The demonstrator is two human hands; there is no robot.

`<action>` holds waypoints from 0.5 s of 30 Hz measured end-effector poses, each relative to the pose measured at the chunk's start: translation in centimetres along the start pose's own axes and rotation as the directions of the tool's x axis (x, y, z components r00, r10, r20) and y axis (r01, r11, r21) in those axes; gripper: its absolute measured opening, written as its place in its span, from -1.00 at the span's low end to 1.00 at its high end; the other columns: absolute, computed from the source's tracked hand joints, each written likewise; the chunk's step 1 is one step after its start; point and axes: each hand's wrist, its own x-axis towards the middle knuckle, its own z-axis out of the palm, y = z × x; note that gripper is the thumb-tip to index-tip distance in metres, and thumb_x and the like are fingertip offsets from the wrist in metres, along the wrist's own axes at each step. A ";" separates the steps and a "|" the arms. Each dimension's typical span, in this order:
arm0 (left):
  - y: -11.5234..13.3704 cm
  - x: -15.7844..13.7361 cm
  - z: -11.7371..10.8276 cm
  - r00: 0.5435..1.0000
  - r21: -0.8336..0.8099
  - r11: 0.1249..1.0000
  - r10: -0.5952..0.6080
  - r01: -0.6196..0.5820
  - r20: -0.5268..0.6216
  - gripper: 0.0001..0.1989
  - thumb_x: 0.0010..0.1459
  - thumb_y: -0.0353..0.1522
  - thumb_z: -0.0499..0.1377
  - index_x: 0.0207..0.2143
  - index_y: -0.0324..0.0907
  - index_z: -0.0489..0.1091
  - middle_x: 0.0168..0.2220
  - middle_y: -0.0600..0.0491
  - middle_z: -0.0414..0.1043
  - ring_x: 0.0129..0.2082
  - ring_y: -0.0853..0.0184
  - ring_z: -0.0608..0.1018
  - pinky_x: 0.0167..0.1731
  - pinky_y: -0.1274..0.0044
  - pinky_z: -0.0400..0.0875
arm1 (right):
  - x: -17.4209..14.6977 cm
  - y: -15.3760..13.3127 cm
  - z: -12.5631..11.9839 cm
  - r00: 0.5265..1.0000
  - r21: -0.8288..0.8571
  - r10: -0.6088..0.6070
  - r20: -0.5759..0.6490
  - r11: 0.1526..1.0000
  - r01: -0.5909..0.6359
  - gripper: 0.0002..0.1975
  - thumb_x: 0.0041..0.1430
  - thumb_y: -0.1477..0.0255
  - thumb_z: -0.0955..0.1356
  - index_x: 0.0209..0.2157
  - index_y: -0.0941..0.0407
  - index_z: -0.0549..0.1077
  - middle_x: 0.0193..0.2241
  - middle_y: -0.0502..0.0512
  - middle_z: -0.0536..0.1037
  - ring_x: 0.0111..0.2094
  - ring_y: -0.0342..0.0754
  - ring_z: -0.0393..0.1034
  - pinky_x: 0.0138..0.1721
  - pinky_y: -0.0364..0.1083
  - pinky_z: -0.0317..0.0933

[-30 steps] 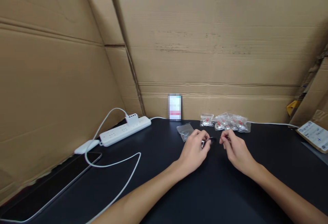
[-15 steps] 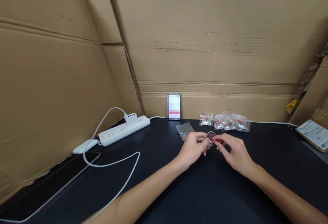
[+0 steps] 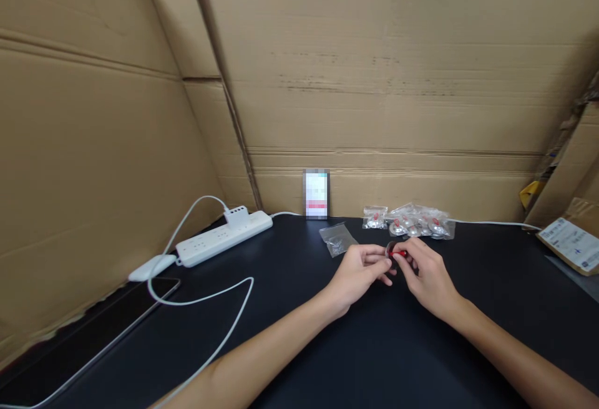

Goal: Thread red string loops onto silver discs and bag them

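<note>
Disc (image 3: 389,249) sits nearer me than the phone (image 3: 316,194) and to its right, pinched in my left hand (image 3: 356,272); my right hand (image 3: 427,272) pinches the red piece (image 3: 399,253) beside it. Whether they join, I can't tell. A crooked push could tip the disc from that small hold; a loosened pinch could drop the piece.

room between forearms (image 3: 281,336), cardboard wall (image 3: 327,122) blocks beyond

Cardboard walls (image 3: 327,103) around a black tabletop (image 3: 374,359) mark this as a makeshift workstation.
</note>
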 end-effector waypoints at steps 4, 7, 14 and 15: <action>-0.1 0.0 0.2 0.999 0.007 0.999 0.031 -0.031 0.029 -0.80 0.09 -0.35 0.24 -0.30 -0.34 0.53 -0.36 -0.08 0.52 -0.31 0.26 0.56 -0.30 0.43 0.51 | 0.0 0.0 -0.1 0.999 -0.061 -0.007 0.051 0.998 0.010 -0.85 0.33 0.49 0.20 -0.25 0.09 0.40 -0.33 0.13 0.44 -0.28 0.00 0.37 -0.25 -0.04 0.29; -0.4 0.0 0.1 0.996 0.052 0.996 0.071 -0.074 0.047 -0.77 0.13 -0.32 0.20 -0.29 -0.33 0.53 -0.38 -0.07 0.50 -0.34 0.28 0.54 -0.30 0.43 0.51 | 0.0 0.0 -0.3 0.997 -0.081 -0.013 0.077 0.997 0.019 -0.85 0.32 0.51 0.21 -0.26 0.09 0.39 -0.33 0.12 0.44 -0.30 0.00 0.36 -0.26 -0.04 0.29; -1.1 0.3 -0.3 0.991 0.108 0.987 0.110 -0.117 0.071 -0.68 0.12 -0.21 0.23 -0.21 -0.30 0.50 -0.38 -0.06 0.51 -0.35 0.25 0.56 -0.33 0.40 0.52 | -0.2 0.0 0.0 0.999 -0.050 -0.027 0.031 0.998 0.029 -0.86 0.31 0.50 0.23 -0.25 0.09 0.42 -0.38 0.10 0.45 -0.35 -0.02 0.37 -0.32 -0.06 0.30; -1.1 0.3 -0.4 0.992 0.107 0.987 0.111 -0.117 0.065 -0.69 0.12 -0.21 0.23 -0.23 -0.30 0.50 -0.39 -0.05 0.51 -0.36 0.26 0.56 -0.35 0.42 0.51 | -0.3 -0.1 0.1 0.999 -0.033 -0.031 0.019 0.999 0.032 -0.86 0.32 0.50 0.23 -0.27 0.08 0.42 -0.40 0.09 0.45 -0.36 -0.03 0.37 -0.33 -0.06 0.29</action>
